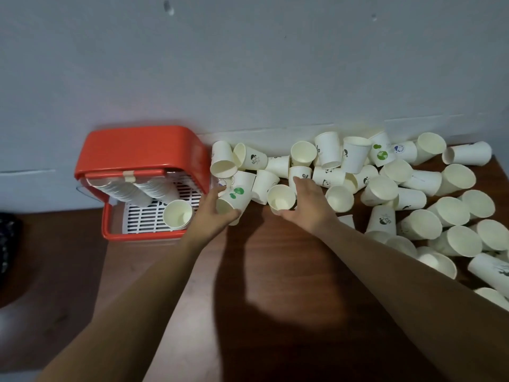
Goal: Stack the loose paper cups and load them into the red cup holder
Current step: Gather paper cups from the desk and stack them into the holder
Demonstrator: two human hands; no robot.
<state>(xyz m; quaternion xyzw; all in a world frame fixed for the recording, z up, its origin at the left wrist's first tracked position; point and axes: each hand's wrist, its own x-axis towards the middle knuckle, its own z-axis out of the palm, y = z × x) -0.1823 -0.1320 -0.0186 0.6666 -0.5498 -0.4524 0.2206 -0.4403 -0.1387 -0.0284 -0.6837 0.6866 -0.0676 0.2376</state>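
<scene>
The red cup holder stands at the table's far left against the wall, its front open over a white slotted tray. Stacked cups lean inside it, and one more cup lies at its right front. Many loose white paper cups lie scattered across the right of the table. My left hand grips a cup with a green print lying on its side. My right hand is closed around a plain cup just right of it.
The brown wooden table runs up to a grey wall. A dark object sits at the far left edge. Bare wood lies under my forearms in the near middle.
</scene>
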